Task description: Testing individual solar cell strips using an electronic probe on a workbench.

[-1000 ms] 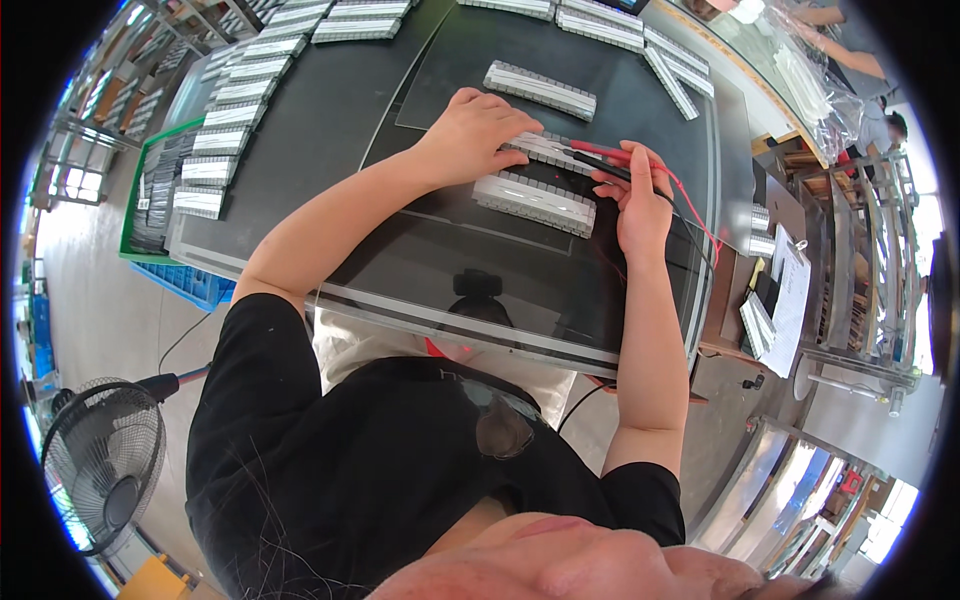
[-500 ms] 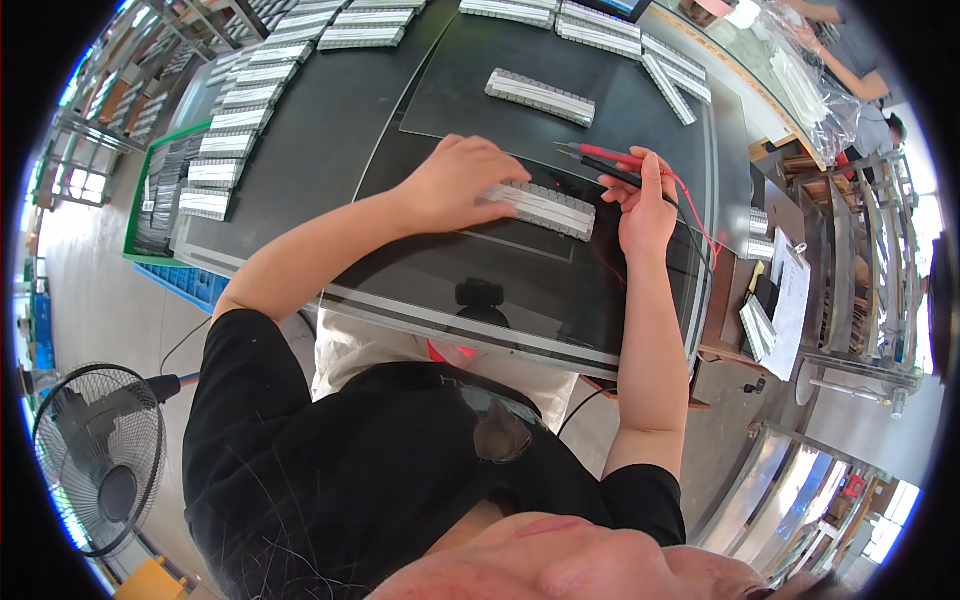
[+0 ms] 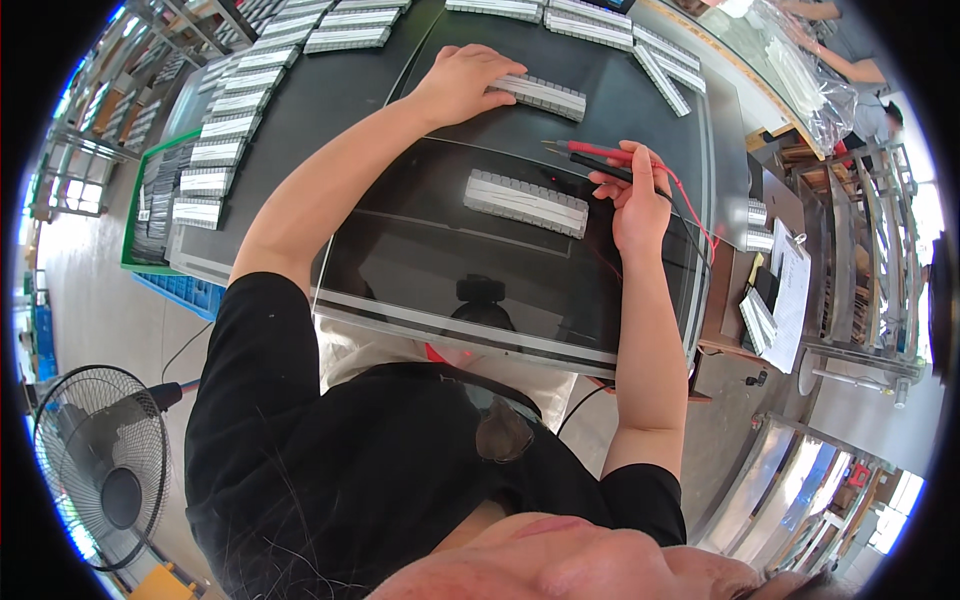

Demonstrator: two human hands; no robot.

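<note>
My left hand [image 3: 463,86] reaches over the dark tabletop, its thumb and fingers closed round the left end of a grey-and-white ribbed strip [image 3: 548,98]. A second ribbed strip [image 3: 525,204] of the same kind lies nearer me, untouched. In my right hand [image 3: 640,200] are a red test probe [image 3: 610,153] and a black test probe [image 3: 597,163], held together with their thin metal tips pointing left. The probes are above the near strip's right end and apart from both strips.
Rows of similar strips [image 3: 235,127] line the table's left side and far edge. At the left stands a green crate [image 3: 136,210] of dark pieces. A clipboard with paper [image 3: 790,300] lies at the right. A fan [image 3: 100,465] stands at lower left. Another person's arm [image 3: 850,68] shows at upper right.
My left hand has let go of the near strip and moved away from me to the far one, taking its left end. My right hand keeps the probes in nearly the same place.
</note>
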